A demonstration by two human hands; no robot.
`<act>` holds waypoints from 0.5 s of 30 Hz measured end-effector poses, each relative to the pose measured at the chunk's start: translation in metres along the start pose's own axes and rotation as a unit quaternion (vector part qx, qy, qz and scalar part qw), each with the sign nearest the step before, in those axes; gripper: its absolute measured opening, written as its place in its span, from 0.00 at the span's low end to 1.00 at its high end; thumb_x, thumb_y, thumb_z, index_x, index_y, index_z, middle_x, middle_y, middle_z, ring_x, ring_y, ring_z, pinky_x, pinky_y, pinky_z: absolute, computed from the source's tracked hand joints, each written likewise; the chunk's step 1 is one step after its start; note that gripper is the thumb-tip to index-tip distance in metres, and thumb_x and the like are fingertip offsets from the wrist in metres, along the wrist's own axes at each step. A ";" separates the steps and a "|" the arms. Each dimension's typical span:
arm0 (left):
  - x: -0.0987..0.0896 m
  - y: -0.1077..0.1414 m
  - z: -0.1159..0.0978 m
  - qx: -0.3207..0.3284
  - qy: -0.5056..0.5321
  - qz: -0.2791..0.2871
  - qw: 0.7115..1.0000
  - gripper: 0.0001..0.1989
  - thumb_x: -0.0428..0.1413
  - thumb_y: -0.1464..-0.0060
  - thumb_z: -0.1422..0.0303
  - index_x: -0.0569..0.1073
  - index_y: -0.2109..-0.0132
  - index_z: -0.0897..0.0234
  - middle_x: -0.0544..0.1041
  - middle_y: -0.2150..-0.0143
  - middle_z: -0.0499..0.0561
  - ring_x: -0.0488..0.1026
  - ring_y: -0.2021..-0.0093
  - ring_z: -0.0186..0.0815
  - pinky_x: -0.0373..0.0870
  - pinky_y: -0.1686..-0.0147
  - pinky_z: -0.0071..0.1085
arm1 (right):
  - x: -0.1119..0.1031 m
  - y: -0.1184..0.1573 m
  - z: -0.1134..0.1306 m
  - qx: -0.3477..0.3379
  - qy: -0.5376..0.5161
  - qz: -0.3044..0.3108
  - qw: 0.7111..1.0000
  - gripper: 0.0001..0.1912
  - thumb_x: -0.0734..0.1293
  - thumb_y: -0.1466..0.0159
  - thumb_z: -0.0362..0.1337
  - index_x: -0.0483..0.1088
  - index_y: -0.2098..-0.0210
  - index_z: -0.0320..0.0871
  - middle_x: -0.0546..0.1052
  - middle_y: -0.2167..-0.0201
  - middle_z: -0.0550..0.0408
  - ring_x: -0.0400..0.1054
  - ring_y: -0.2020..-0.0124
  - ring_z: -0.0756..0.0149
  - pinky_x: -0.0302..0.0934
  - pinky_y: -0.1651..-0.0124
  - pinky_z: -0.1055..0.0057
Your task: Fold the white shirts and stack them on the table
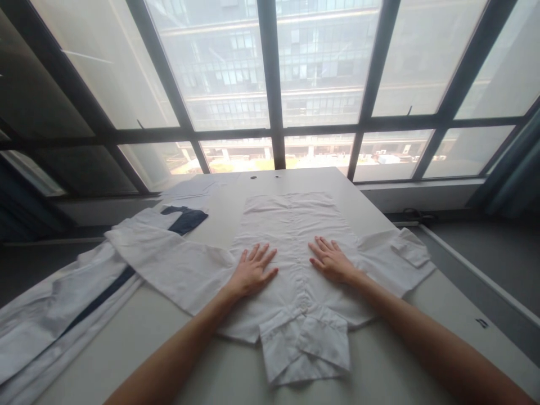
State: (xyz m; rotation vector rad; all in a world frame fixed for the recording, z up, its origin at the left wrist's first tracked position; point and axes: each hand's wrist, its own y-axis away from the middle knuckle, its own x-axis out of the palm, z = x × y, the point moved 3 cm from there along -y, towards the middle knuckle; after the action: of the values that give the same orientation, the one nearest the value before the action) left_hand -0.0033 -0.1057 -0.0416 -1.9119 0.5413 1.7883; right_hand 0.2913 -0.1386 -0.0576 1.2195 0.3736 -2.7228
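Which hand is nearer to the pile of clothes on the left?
The left. The left hand rests on the shirt, to the right of the pile; the right hand rests on the same shirt, farther right.

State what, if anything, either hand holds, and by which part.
Nothing is held: the left hand and right hand rest open on the white, collared cloth shirt.

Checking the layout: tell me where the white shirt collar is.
In the head view, the white shirt collar lies bottom centre, between the left forearm and right forearm.
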 end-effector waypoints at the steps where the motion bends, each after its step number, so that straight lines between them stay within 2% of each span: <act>1: 0.000 0.002 -0.001 -0.002 -0.003 -0.002 1.000 0.32 0.42 0.33 0.46 0.54 0.27 0.50 0.50 0.24 0.52 0.43 0.25 0.53 0.42 0.32 0.60 | 0.000 0.002 0.001 0.001 -0.009 -0.001 1.000 0.33 0.63 0.33 0.55 0.64 0.34 0.47 0.51 0.26 0.47 0.37 0.25 0.53 0.19 0.28 0.47; 7: -0.003 0.035 -0.011 0.002 0.005 0.024 1.000 0.34 0.40 0.33 0.44 0.52 0.26 0.49 0.47 0.24 0.52 0.41 0.25 0.55 0.42 0.33 0.61 | 0.005 0.032 0.009 -0.014 -0.041 -0.004 0.999 0.31 0.65 0.33 0.53 0.66 0.35 0.47 0.52 0.27 0.47 0.37 0.25 0.53 0.18 0.28 0.46; 10: -0.011 0.037 -0.021 0.008 0.012 0.037 0.999 0.36 0.41 0.33 0.44 0.52 0.26 0.54 0.47 0.24 0.54 0.40 0.25 0.56 0.42 0.33 0.63 | 0.002 0.032 0.020 -0.001 -0.137 -0.029 0.990 0.30 0.67 0.35 0.53 0.69 0.38 0.47 0.56 0.28 0.48 0.40 0.25 0.52 0.22 0.27 0.47; 12: -0.018 0.022 -0.032 0.017 0.016 0.012 1.000 0.35 0.41 0.32 0.47 0.52 0.26 0.58 0.49 0.24 0.55 0.42 0.25 0.53 0.43 0.32 0.59 | 0.000 0.015 0.033 0.020 -0.277 -0.060 0.959 0.27 0.66 0.35 0.54 0.72 0.42 0.48 0.61 0.30 0.49 0.46 0.27 0.55 0.31 0.26 0.50; 13: -0.021 0.010 -0.038 0.023 0.019 -0.008 1.000 0.33 0.42 0.31 0.51 0.52 0.26 0.60 0.50 0.25 0.55 0.43 0.25 0.50 0.44 0.31 0.57 | 0.001 0.003 0.040 0.032 -0.361 -0.070 0.929 0.25 0.65 0.33 0.55 0.73 0.43 0.48 0.64 0.31 0.49 0.50 0.28 0.57 0.36 0.26 0.52; 15: -0.021 -0.016 -0.051 0.026 0.026 -0.037 0.999 0.31 0.42 0.31 0.59 0.52 0.26 0.63 0.52 0.25 0.56 0.46 0.25 0.46 0.46 0.30 0.52 | 0.009 -0.024 0.053 0.063 -0.532 -0.063 0.842 0.25 0.57 0.29 0.55 0.72 0.45 0.49 0.66 0.33 0.50 0.57 0.31 0.61 0.46 0.28 0.55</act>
State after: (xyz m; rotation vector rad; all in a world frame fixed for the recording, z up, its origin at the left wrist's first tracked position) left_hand 0.0462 -0.1226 -0.0170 -1.9220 0.5243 1.6666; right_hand 0.2415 -0.1304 -0.0264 -0.4400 0.1129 -3.0268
